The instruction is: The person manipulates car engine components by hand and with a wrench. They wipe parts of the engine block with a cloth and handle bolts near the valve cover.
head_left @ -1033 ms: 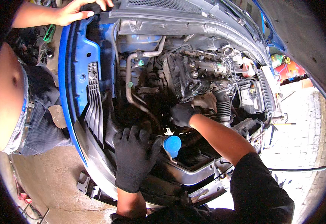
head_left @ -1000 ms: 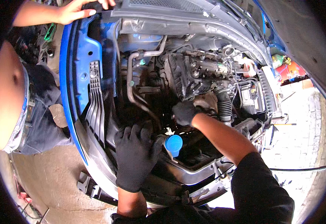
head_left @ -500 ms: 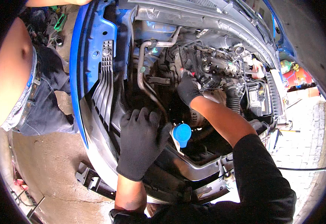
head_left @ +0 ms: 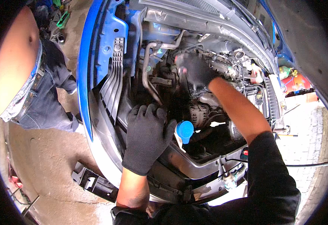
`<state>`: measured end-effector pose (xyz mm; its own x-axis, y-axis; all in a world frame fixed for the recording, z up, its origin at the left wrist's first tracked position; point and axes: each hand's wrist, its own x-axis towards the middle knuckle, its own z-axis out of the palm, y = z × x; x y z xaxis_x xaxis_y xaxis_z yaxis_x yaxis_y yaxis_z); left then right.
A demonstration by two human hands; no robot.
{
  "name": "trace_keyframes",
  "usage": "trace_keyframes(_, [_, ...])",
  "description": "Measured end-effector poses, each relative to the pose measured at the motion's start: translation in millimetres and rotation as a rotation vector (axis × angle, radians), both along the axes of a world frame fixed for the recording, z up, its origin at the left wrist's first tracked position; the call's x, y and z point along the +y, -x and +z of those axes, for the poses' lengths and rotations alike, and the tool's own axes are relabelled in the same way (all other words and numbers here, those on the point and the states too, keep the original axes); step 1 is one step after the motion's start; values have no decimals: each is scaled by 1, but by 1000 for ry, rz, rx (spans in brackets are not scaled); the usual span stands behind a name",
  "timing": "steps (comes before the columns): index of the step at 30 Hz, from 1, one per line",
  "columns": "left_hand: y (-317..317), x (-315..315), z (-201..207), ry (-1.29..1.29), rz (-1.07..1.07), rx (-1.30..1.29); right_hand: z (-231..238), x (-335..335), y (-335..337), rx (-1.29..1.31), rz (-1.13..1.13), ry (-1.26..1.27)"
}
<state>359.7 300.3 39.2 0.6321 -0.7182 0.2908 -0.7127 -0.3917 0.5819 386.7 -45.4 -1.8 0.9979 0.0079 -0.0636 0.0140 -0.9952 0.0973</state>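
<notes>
Engine [head_left: 225, 67], count 1: sits in the upper middle of the open car bay, right hand over it.

Head view, the only one. Two hands of the wearer, both in black gloves.

Right hand [head_left: 199, 71], 1: blurred, over the near left part of the engine. Some red shows at the fingers; can't tell whether they grasp it or what it is.

Left hand [head_left: 147, 137], 1: back up, on the front edge of the bay. Fingers bent, thumb apart from them. Tips point into the bay; can't tell if they grip the edge or only rest on it.

Around the hands: 1 blue cap [head_left: 185, 129] just right of the left thumb. 1 bent metal pipe [head_left: 146, 73] beyond the left hand, 2 small green caps [head_left: 148, 68] at it. 1 round ribbed metal part [head_left: 198, 115] below the right hand.

Left side: 1 blue fender [head_left: 83, 67], 1 bystander [head_left: 14, 67] beside it, bare midriff, dark trousers. 1 black plastic part [head_left: 100, 186] on the floor [head_left: 47, 161].

Right side: 1 black hose [head_left: 310, 165] across the paving [head_left: 306, 131].
</notes>
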Motion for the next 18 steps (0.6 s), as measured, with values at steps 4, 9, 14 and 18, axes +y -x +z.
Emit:
trace_keyframes(4, [-2, 1, 0, 2, -41, 55, -31, -27, -3, 86, -154, 341])
trace_keyframes(9, [-8, 5, 5, -7, -36, 77, -79, 46, 43, -153, -195, 732])
trace_keyframes(14, [-9, -2, 3, 57, -58, 104, -53, 51, 62, 668, 20, 517])
trace_keyframes(18, [-11, -3, 5, 57, -41, 109, -8, 70, 35, 344, 182, 475])
